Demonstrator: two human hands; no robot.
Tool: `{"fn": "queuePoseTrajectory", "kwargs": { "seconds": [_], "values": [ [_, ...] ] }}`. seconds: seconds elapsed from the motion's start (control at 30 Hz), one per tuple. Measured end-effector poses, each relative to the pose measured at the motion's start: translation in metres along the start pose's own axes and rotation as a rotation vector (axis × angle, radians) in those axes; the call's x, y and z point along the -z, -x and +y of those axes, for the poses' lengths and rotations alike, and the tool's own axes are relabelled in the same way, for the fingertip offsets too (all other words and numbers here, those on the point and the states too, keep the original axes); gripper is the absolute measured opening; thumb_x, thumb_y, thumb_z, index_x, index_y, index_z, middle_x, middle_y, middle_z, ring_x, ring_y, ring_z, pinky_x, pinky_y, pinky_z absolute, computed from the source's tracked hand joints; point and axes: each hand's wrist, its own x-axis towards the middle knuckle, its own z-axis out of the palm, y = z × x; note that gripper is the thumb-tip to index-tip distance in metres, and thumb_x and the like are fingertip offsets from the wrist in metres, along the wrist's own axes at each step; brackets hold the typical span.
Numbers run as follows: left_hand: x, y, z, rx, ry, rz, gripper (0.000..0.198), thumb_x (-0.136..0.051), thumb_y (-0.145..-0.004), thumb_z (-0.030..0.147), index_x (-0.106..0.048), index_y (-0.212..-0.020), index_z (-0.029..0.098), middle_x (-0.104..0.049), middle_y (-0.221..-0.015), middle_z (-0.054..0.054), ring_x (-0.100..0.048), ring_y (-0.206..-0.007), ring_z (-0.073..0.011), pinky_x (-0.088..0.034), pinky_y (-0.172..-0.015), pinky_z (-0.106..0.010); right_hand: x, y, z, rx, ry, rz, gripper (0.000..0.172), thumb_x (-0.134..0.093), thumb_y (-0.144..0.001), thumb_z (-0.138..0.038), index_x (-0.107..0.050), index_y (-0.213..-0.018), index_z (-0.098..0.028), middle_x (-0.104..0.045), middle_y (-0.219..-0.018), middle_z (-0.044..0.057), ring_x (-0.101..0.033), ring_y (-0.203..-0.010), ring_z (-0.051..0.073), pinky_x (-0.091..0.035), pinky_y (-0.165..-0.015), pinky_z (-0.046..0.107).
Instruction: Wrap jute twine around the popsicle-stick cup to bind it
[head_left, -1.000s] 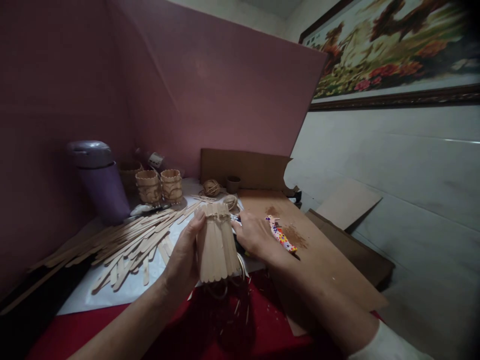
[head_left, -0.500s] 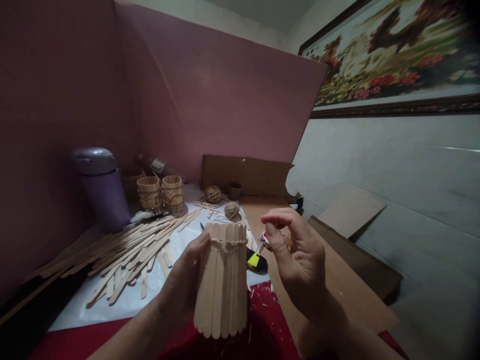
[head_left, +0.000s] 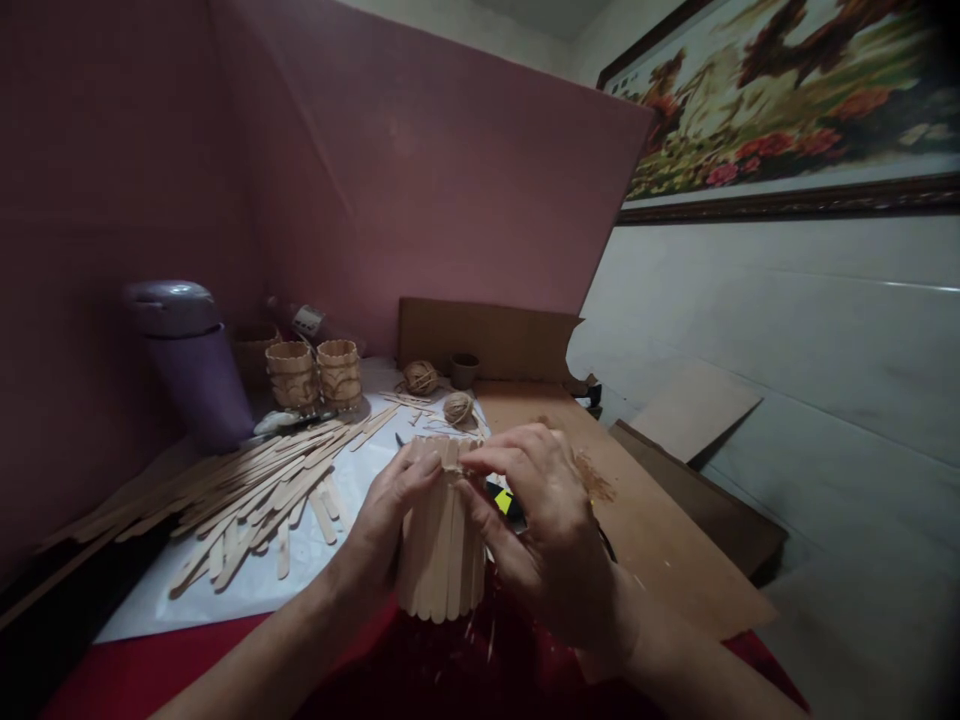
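A cup-like holder made of upright wooden craft sticks (head_left: 441, 560) is held over the red cloth, its scalloped edge facing me. My left hand (head_left: 386, 505) grips its left side, with the thumb pressed near the twine (head_left: 451, 468) that runs round the upper part. At that twine, my right hand (head_left: 536, 500) has its thumb and index finger close together, touching the front of the holder. Whether a twine end is between those fingertips is too small to make out. Behind the right hand, a black and yellow tool (head_left: 504, 500) shows only in part.
Many loose craft sticks (head_left: 255, 500) lie fanned on white paper at the left. Behind them stand two small stick cups (head_left: 339, 375) and a purple flask (head_left: 199, 375). Twine balls (head_left: 420, 377) and a small dark pot (head_left: 464, 371) sit at the back, beside a brown board (head_left: 645, 520).
My right hand has moved left and down onto the holder's twine, where it was apart before. My left thumb has shifted onto the front, and the holder's lower end has tilted away slightly.
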Motion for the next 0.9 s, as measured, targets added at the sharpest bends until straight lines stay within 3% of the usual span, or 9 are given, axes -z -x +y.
{"fn": "queuePoseTrajectory", "kwargs": {
  "seconds": [0.37,0.5,0.63,0.77,0.9],
  "values": [
    [0.002,-0.002,-0.003,-0.110,-0.130,-0.023,0.032,-0.059,-0.083,0.048,-0.063,-0.097,0.020,-0.063,-0.085,-0.006,-0.059,-0.078,-0.0216,-0.046,-0.068,-0.031,-0.001,0.004,-0.003,-0.080,-0.048,0.014,0.007,-0.054,-0.089,-0.017,-0.060,-0.090,-0.020,-0.063,-0.088,0.005,-0.054,-0.088,0.021,-0.040,-0.079,0.037],
    [0.001,-0.002,-0.003,-0.170,-0.141,0.008,0.033,-0.063,-0.079,0.046,-0.064,-0.101,0.020,-0.066,-0.091,-0.007,-0.060,-0.078,-0.0214,-0.048,-0.066,-0.031,0.000,0.001,-0.009,-0.263,-0.192,0.042,0.008,-0.058,-0.084,-0.015,-0.061,-0.080,-0.021,-0.063,-0.081,0.002,-0.055,-0.082,0.018,-0.041,-0.075,0.035],
    [0.000,-0.002,-0.004,-0.165,-0.093,0.029,0.035,-0.066,-0.076,0.045,-0.065,-0.100,0.020,-0.068,-0.090,-0.009,-0.061,-0.074,-0.0215,-0.050,-0.063,-0.031,-0.001,-0.003,-0.007,-0.533,-0.525,0.029,0.011,-0.064,-0.078,-0.020,-0.057,-0.070,-0.021,-0.060,-0.073,-0.002,-0.055,-0.072,0.014,-0.045,-0.067,0.029],
    [0.000,-0.002,-0.003,-0.121,-0.058,0.013,0.038,-0.066,-0.076,0.046,-0.064,-0.103,0.019,-0.067,-0.089,-0.010,-0.063,-0.070,-0.0224,-0.051,-0.061,-0.033,-0.005,-0.006,0.000,-0.744,-0.784,0.023,0.023,-0.073,-0.067,-0.027,-0.053,-0.077,-0.021,-0.054,-0.072,-0.004,-0.050,-0.064,0.011,-0.044,-0.057,0.024],
    [0.002,-0.002,-0.005,-0.077,-0.043,-0.011,0.039,-0.068,-0.074,0.046,-0.063,-0.103,0.019,-0.067,-0.089,-0.010,-0.063,-0.069,-0.0222,-0.052,-0.059,-0.033,-0.008,-0.006,0.004,-0.818,-0.849,-0.015,0.028,-0.075,-0.065,-0.030,-0.054,-0.081,-0.021,-0.052,-0.073,-0.004,-0.047,-0.063,0.010,-0.043,-0.055,0.023]
  ]
}}
